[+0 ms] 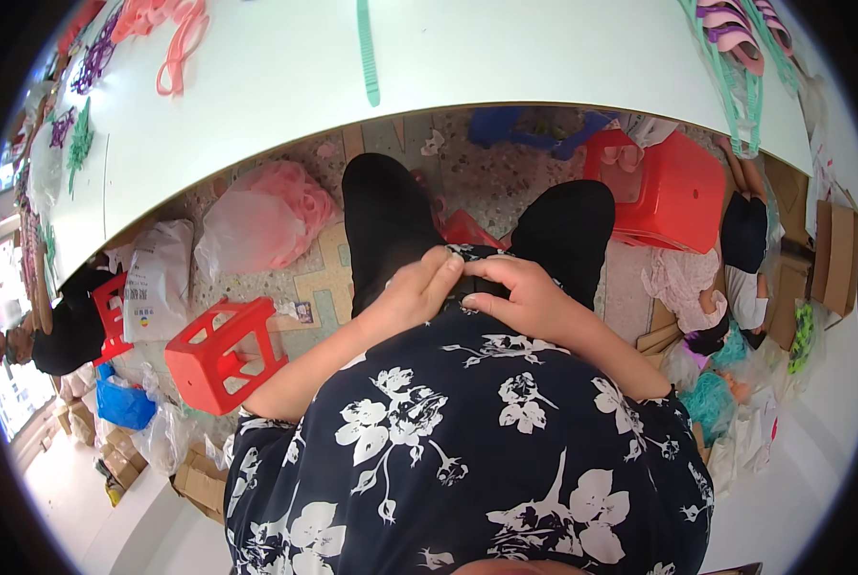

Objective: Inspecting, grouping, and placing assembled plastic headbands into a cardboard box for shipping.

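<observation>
In my lap, both hands meet at the front hem of my dark shirt [391, 422] with white flowers. My left hand [423, 289] is closed, its thumb pressed over a bit of the hem. Close beside it, my right hand [520, 299] has thumb and forefinger on the same dark cloth, its other fingers curled and partly hidden. Some dark fabric shows between the two hands. Beyond the hem are my black-trousered knees [381, 216].
A white table [285, 86] curves ahead, bearing a green strap [368, 53], pink straps [182, 48] and pink-and-purple pieces [731, 34]. Red stools [223, 355] [673, 192] stand either side. Plastic bags [266, 216] lie on the floor. Other people sit far left and right.
</observation>
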Motion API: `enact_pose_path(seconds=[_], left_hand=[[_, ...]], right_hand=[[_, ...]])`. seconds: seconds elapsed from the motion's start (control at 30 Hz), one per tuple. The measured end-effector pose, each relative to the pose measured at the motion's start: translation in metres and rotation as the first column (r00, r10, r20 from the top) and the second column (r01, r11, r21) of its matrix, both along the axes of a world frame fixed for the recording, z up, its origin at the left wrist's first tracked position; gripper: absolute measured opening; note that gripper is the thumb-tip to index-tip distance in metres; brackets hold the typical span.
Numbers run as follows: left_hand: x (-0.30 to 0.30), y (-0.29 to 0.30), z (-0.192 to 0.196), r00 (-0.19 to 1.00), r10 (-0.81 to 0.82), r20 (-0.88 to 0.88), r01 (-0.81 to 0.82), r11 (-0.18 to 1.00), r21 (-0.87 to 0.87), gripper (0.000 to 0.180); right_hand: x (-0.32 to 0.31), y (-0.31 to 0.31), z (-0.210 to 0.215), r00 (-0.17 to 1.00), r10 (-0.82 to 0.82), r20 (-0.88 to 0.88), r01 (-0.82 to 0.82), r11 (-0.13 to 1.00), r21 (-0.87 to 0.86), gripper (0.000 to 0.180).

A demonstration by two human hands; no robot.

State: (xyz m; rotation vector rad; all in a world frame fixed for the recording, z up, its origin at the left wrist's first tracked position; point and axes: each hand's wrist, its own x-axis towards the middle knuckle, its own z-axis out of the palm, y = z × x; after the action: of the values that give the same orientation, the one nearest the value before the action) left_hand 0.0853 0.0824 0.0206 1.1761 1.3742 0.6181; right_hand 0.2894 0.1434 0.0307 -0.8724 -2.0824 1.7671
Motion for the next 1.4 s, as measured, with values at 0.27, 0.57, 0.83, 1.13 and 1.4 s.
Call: enact_pose_path(seconds=[0.27,0.57,0.83,1.13,1.4], left_hand=[[-0.010,0.015,-0.001,0.956,-0.293,0.005,0.290,0.949,0.123,0.027],[-0.016,0.064,-0.035,0.818,-0.548,0.176,0.548,0.835,0.050,0.020],[-0.004,0.097,-0.093,0.768,-0.577,0.278,0.611,0.790,-0.047,0.017],[0.012,0.153,-0.037,0.767,-0.527,0.366,0.628,0.732,-0.263,0.020],[0.019,0.153,0.045,0.859,-0.367,0.357,0.467,0.848,-0.251,0.022]], right_hand=[[0.039,0.005,-0.026,0.996,-0.055,-0.071,0.033,0.958,-0.286,0.036],[0.115,-0.031,-0.026,0.910,-0.399,0.113,0.398,0.917,0.033,0.033],[0.223,-0.124,-0.170,0.805,-0.247,0.539,0.428,0.871,-0.241,0.028],[0.208,-0.009,-0.030,0.653,-0.316,0.689,0.664,0.677,-0.318,0.025],[0.211,-0.003,0.058,0.616,-0.353,0.704,0.710,0.635,-0.304,0.022]])
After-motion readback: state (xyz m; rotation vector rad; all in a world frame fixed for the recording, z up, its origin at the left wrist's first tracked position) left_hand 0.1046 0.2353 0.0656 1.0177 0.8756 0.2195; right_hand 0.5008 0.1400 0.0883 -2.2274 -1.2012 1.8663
